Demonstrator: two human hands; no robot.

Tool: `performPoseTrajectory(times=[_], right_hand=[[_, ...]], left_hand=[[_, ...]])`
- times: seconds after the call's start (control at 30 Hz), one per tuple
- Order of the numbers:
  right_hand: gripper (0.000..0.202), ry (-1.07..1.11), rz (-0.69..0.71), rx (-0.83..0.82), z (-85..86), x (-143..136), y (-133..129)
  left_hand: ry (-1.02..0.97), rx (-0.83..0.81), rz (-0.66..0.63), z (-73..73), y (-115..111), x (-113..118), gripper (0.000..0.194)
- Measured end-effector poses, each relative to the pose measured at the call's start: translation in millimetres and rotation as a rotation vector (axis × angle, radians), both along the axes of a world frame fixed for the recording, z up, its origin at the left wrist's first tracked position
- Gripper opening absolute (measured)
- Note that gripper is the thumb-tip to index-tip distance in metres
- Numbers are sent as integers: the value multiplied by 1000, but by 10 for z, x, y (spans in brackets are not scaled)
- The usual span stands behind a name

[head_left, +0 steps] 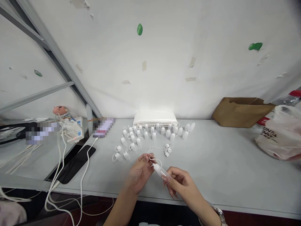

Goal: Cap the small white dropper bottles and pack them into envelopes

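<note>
A small translucent squeeze bottle (161,171) with a white nozzle top tilts up and left over the front of the table. Its body is pinched in my right hand (176,182). My left hand (143,169) is closed at the nozzle end, its fingertips on the thin strap loop (158,160); whether a small cap sits between them is hard to make out. Just beyond my hands lies a little group of white caps (167,150) with straps. Several similar bottles (154,136) stand in loose rows farther back, some with looped straps.
Behind the bottles a stack of white sheets (155,117) rests against the wall. A brown paper bag (242,113) and a white plastic bag (279,135) stand at right. On the left are a black phone (77,163), white cables (88,160) and a power strip (74,130).
</note>
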State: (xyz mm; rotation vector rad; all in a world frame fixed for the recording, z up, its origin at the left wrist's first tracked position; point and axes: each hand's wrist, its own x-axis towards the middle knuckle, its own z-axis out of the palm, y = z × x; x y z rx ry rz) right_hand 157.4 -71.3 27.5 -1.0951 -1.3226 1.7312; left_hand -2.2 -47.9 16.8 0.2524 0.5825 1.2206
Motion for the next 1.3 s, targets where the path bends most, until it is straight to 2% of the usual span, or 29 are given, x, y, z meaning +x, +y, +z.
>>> performPoseTrajectory(times=[0.27,0.6,0.83,1.07,1.3], right_hand=[[41,9,-43,39,-47,-6,-6],[45,-38,-29,24,-60,4,10],[46,-63,-36,13,-52,7,4],[44,-29,20,4,-16,-17,-13],[47,-61,-32,10,-31,-20,11]], left_hand=[[27,13,5,5,9,-8,19],[105,6,15,-17,-4,8,20],[151,-8,70,-38,-2,-1,19],[287,10,216,-25,6,23,19],[314,-21,210,0,-7,33,21]])
